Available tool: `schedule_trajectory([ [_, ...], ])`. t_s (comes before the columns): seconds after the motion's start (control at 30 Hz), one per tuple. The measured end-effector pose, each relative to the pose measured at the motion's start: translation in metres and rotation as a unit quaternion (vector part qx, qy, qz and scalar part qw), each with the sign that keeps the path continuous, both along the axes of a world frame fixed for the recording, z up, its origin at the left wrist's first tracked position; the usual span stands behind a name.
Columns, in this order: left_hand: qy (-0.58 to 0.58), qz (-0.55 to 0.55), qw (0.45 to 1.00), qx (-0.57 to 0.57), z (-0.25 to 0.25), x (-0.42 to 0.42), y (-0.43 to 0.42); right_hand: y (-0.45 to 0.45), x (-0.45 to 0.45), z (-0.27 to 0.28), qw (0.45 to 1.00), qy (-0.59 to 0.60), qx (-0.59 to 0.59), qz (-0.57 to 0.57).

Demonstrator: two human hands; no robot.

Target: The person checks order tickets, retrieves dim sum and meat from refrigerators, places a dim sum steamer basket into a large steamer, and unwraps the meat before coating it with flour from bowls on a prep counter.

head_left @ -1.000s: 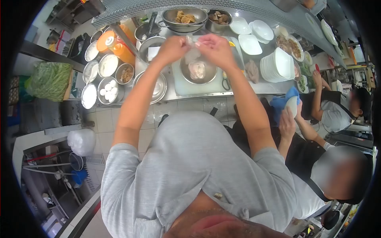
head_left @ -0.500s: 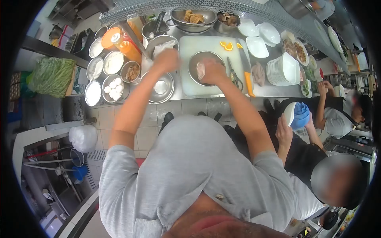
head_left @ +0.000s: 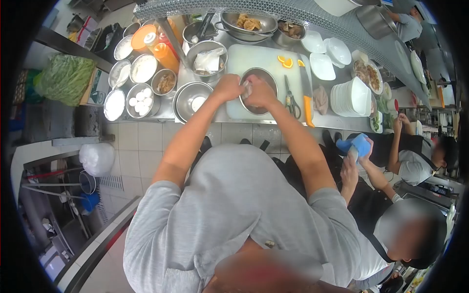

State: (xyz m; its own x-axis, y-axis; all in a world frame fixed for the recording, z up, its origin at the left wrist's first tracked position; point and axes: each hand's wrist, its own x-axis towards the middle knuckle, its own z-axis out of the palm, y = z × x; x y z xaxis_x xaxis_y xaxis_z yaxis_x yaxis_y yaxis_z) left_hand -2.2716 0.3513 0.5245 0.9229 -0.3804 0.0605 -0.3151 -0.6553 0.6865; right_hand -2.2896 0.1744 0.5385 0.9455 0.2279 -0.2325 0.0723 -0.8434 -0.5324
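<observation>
A steel mixing bowl stands on a white cutting board. My right hand is inside it, fingers curled around a pale pink piece of raw meat. At the bowl's left rim my left hand is closed, close against that piece; what its fingertips grip is hidden. Behind my left hand, another steel bowl contains white paper or plastic. Scissors and an orange-handled knife lie right of my right hand.
Nested steel bowls, a bowl of eggs and sauce bottles stand left. Orange slices lie on the board. Stacked white dishes are right, near a co-worker wiping with a blue cloth. A shelf overhangs the back.
My left hand has moved right, from above the bowl with the white paper to the mixing bowl's rim, beside my right hand. My right hand stays in the bowl with the meat.
</observation>
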Motion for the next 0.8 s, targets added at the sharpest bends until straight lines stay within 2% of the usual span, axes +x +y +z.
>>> schedule_trajectory([
  [0.03, -0.101, -0.013, 0.994, 0.028, 0.001, -0.002, 0.001, 0.003, -0.003, -0.003, 1.0, -0.024, -0.002, 0.002],
  [0.1, -0.103, -0.001, 0.994, 0.027, 0.002, -0.004, 0.008, 0.007, -0.006, -0.008, 0.997, -0.073, -0.008, 0.008],
  [0.13, -0.101, 0.006, 0.995, 0.025, 0.007, -0.007, 0.011, 0.004, -0.001, -0.008, 0.996, 0.0, 0.091, -0.019],
  [0.2, 0.034, 0.039, 0.999, -0.01, 0.028, -0.006, 0.027, -0.003, 0.017, -0.007, 0.945, 0.147, 0.281, -0.074],
  [0.27, 0.145, 0.083, 0.984, -0.055, 0.052, -0.007, 0.043, 0.003, 0.025, 0.015, 0.887, 0.225, 0.395, -0.084],
  [0.33, 0.181, 0.109, 0.973, -0.09, 0.066, -0.006, 0.059, 0.012, 0.036, 0.033, 0.825, 0.287, 0.479, -0.09],
  [0.4, 0.2, 0.135, 0.962, -0.127, 0.07, -0.002, 0.079, 0.022, 0.044, 0.058, 0.784, 0.281, 0.547, -0.076],
  [0.43, 0.223, 0.147, 0.948, -0.175, 0.067, -0.001, 0.09, 0.026, 0.046, 0.071, 0.762, 0.278, 0.581, -0.07],
  [0.5, 0.265, 0.169, 0.91, -0.27, 0.056, 0.002, 0.108, 0.038, 0.054, 0.096, 0.771, 0.237, 0.588, -0.057],
  [0.63, 0.387, 0.208, 0.79, -0.427, 0.041, 0.005, 0.123, 0.06, 0.08, 0.127, 0.781, 0.197, 0.591, -0.039],
  [0.77, 0.467, 0.19, 0.677, -0.536, 0.006, -0.001, 0.111, 0.086, 0.091, 0.151, 0.788, 0.195, 0.583, -0.026],
  [0.8, 0.473, 0.181, 0.673, -0.54, 0.0, -0.003, 0.105, 0.091, 0.104, 0.148, 0.783, 0.218, 0.582, -0.003],
])
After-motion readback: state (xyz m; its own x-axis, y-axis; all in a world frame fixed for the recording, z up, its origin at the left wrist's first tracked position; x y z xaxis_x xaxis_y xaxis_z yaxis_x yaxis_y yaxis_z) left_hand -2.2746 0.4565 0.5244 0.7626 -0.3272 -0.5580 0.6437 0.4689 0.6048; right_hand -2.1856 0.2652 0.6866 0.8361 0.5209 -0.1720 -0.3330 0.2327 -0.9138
